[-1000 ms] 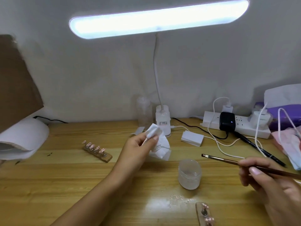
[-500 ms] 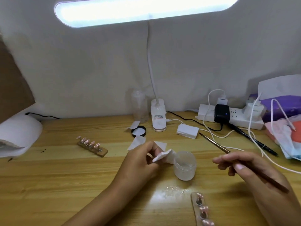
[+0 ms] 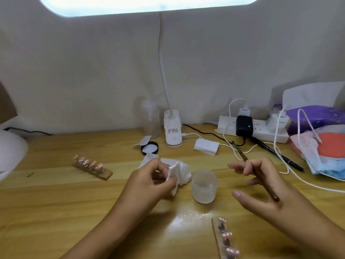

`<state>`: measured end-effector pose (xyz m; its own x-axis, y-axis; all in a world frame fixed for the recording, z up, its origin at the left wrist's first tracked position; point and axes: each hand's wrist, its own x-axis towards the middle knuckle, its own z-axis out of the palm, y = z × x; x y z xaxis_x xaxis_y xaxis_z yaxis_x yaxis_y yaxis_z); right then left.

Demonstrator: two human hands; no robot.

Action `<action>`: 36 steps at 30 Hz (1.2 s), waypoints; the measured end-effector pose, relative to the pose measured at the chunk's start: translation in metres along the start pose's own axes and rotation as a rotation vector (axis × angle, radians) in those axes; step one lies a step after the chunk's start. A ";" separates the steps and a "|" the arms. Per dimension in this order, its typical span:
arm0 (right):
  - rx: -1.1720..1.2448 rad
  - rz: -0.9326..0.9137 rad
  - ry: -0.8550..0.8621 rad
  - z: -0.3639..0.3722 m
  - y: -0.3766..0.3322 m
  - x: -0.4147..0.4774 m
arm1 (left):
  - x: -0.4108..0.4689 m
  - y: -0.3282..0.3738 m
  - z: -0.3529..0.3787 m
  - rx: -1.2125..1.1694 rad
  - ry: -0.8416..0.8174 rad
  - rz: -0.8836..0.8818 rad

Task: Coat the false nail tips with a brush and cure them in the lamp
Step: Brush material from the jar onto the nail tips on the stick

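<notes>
My left hand [image 3: 149, 180] pinches a crumpled white wipe [image 3: 180, 172] just left of an open frosted jar [image 3: 204, 186] at the table's middle. My right hand [image 3: 265, 186] holds a thin brown brush [image 3: 242, 156] whose bristle end points away to the upper left, above the cables. A wooden holder with several pink nail tips [image 3: 92, 166] lies at the left. A second holder of nail tips [image 3: 226, 238] lies near the front edge, below the jar. The white curing lamp [image 3: 9, 154] sits at the far left, partly cut off.
A desk lamp base [image 3: 172, 131], a clear bottle [image 3: 150, 118], a black jar lid [image 3: 149, 147] and a small white box [image 3: 206, 146] stand behind the jar. A power strip [image 3: 261, 130] with chargers, white cables, a black pen [image 3: 276, 153] and bags fill the right.
My left hand brought the wipe down from in front of the lamp base to beside the jar. My right hand swung the brush so its tip points farther away.
</notes>
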<state>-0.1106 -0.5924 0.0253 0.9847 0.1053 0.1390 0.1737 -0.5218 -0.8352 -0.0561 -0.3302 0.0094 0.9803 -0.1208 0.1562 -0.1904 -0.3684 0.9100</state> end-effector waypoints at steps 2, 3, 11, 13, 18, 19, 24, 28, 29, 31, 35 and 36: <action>-0.109 -0.010 -0.060 0.002 -0.007 0.006 | 0.002 -0.001 0.000 -0.011 0.001 -0.028; -0.168 -0.012 -0.091 0.006 -0.011 0.009 | 0.002 -0.002 0.000 -0.015 -0.009 -0.037; -0.302 -0.088 -0.117 0.037 -0.018 0.030 | -0.002 -0.003 0.008 0.006 -0.088 -0.015; -0.220 -0.090 -0.093 0.039 -0.017 0.030 | -0.003 -0.003 0.009 0.039 -0.096 0.030; -0.122 -0.157 -0.046 0.040 -0.017 0.025 | -0.005 0.003 0.012 0.081 -0.204 0.146; -0.110 -0.174 -0.040 0.040 -0.017 0.025 | -0.006 0.006 0.011 0.035 -0.270 0.151; -0.016 -0.203 -0.051 0.031 -0.017 0.024 | -0.004 0.013 0.000 -0.018 -0.437 0.176; -0.006 -0.224 -0.065 0.025 -0.022 0.022 | 0.001 0.009 0.000 -0.112 -0.345 0.191; -0.024 -0.226 -0.064 0.024 -0.023 0.022 | 0.002 0.008 0.001 -0.129 -0.342 0.195; -0.064 -0.228 -0.066 0.024 -0.024 0.021 | 0.003 0.005 0.002 -0.116 -0.352 0.220; -0.079 -0.240 -0.075 0.024 -0.025 0.019 | 0.005 0.004 0.002 -0.059 -0.390 0.264; -0.076 -0.252 -0.071 0.025 -0.024 0.020 | 0.005 0.004 0.002 -0.041 -0.399 0.275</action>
<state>-0.0959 -0.5567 0.0354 0.9072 0.2974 0.2974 0.4162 -0.5331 -0.7366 -0.0518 -0.3340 0.0128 0.7958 -0.5554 0.2415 -0.4298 -0.2371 0.8712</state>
